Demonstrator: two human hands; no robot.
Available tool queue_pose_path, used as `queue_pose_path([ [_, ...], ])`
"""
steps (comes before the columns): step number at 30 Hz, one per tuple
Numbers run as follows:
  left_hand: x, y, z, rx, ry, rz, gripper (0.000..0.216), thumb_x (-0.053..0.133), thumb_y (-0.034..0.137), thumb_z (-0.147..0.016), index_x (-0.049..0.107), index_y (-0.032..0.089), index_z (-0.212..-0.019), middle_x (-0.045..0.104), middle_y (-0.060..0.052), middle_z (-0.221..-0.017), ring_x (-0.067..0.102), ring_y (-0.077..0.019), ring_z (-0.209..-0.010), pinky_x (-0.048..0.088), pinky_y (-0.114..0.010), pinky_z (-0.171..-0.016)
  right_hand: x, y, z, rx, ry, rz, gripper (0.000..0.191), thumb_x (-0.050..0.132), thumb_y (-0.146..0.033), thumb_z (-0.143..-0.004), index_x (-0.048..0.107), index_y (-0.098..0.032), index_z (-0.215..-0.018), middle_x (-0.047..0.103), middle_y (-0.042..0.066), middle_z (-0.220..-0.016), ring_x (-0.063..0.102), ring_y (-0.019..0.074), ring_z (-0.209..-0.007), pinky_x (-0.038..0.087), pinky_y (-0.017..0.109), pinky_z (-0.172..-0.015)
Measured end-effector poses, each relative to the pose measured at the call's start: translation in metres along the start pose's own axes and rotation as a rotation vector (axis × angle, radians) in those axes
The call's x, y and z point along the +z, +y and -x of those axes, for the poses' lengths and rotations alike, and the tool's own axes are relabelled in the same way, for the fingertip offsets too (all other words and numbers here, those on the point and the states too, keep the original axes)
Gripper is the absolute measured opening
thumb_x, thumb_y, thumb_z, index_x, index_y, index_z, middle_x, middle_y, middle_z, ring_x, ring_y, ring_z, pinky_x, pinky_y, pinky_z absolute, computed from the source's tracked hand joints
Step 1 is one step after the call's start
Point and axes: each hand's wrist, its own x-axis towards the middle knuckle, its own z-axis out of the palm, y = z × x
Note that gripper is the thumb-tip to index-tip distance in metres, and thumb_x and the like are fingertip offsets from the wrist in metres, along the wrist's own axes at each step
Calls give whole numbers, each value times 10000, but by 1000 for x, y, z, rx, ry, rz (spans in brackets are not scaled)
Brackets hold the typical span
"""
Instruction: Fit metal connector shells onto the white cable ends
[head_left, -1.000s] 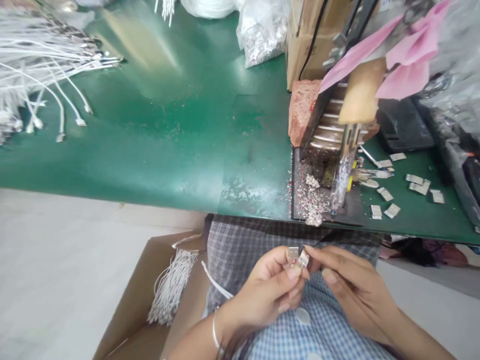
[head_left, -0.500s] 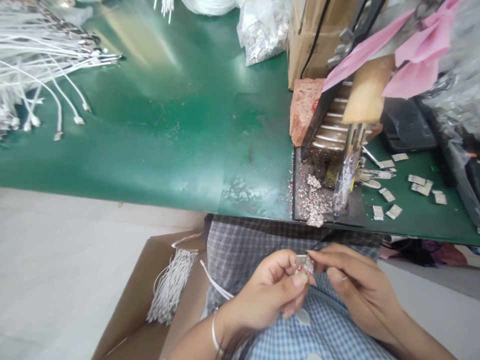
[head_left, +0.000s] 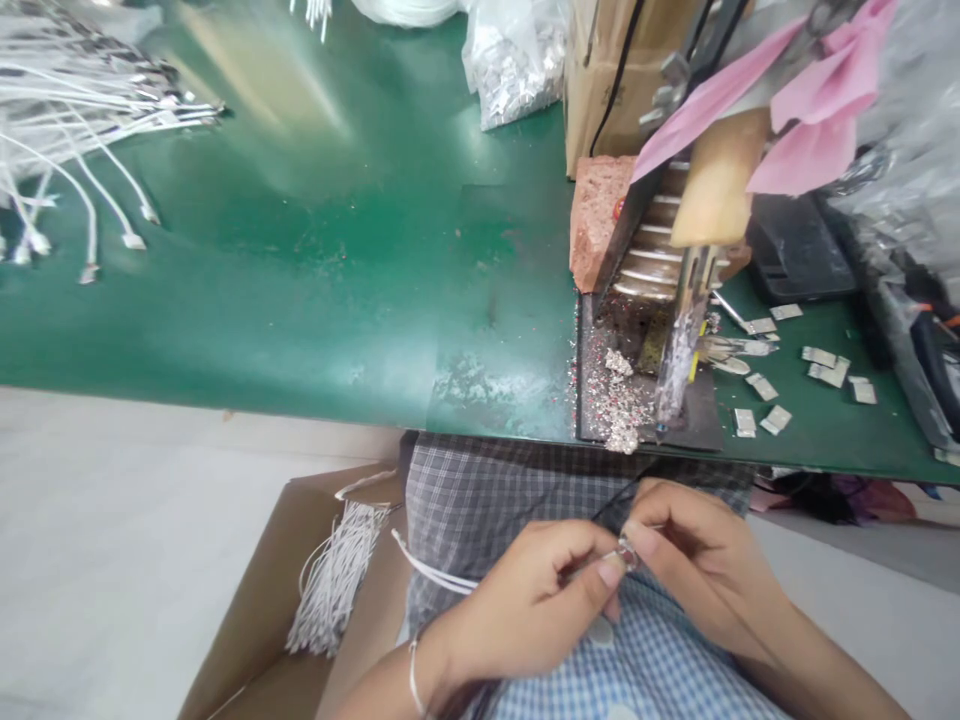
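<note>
Over my lap, below the table's front edge, my left hand [head_left: 536,600] and my right hand [head_left: 694,570] meet fingertip to fingertip. Between them they pinch a small silver metal connector shell [head_left: 626,551], mostly hidden by the fingers. A white cable [head_left: 431,572] trails left from under my left hand. A thin black wire [head_left: 611,505] runs up from my right hand toward the table.
A green table [head_left: 337,300] holds a soldering fixture [head_left: 675,330] with metal debris, loose metal shells [head_left: 821,365], a brick [head_left: 596,215], a cardboard box [head_left: 607,70], bags of parts [head_left: 514,60] and white cables [head_left: 67,130]. A floor carton [head_left: 300,590] holds more white cables [head_left: 334,575].
Both hands dropped slightly lower and closed in around the metal shell, which shows less than before. The view shifted a little to the right.
</note>
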Motion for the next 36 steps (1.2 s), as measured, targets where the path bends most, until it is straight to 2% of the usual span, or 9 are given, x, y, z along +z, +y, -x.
queue_pose_path([
  [3,-3,2,2,56,22,-136,274,418,276,-990,604,139,-843,645,-19,-659,533,-92,-568,406,-197,-574,-1,0,0,43,-2,-13,277,484,-247,-951,513,-197,-680,467,-39,-596,440,103,-511,358,226,-489],
  [6,-2,2,5,60,59,-100,201,423,292,-994,555,142,-978,700,-48,-699,580,-107,-572,419,-197,-557,-2,-1,-1,53,-20,-13,316,451,-264,-966,482,-198,-658,455,-46,-576,434,98,-500,348,220,-486],
  [13,1,2,5,45,77,-9,232,442,344,-984,532,152,-889,654,-30,-604,575,-102,-510,412,-183,-510,-1,-1,-3,78,-36,-64,350,431,-299,-979,460,-199,-644,459,-46,-558,438,101,-501,346,224,-490],
  [16,0,3,3,49,92,-4,190,469,292,-958,533,154,-845,606,2,-577,549,-89,-484,404,-172,-487,1,0,-2,71,-49,-82,322,459,-264,-969,469,-198,-654,465,-49,-569,440,94,-503,351,218,-493],
  [21,-5,6,0,87,154,-155,152,487,209,-923,535,157,-789,554,34,-541,476,-73,-456,341,-174,-456,-2,-2,6,-27,72,-48,75,580,-172,-895,547,-239,-898,504,-36,-706,488,108,-568,400,206,-488],
  [24,-7,8,-1,79,139,-218,188,462,255,-959,538,157,-818,557,30,-561,486,-82,-479,347,-184,-468,-7,-6,8,-135,-31,103,129,615,-141,-867,546,-243,-904,558,-30,-718,541,118,-602,421,226,-537],
  [27,-8,10,1,77,99,-283,201,430,268,-982,541,157,-857,624,-2,-638,553,-101,-543,392,-192,-509,-10,-9,6,-75,-156,251,107,646,-203,-875,543,-232,-884,598,-32,-716,565,119,-604,418,229,-545],
  [30,-9,12,4,95,45,-335,166,406,203,-985,548,158,-909,676,-26,-746,630,-120,-664,462,-200,-615,-11,-10,3,-24,-180,314,122,646,-243,-887,532,-223,-846,607,-36,-707,560,114,-585,398,223,-524],
  [36,-15,15,7,176,10,-439,154,421,140,-957,568,163,-917,669,-17,-743,623,-122,-644,461,-200,-608,-12,-9,0,-124,-257,335,162,469,-184,-969,508,-213,-814,567,-26,-700,534,119,-609,385,232,-562],
])
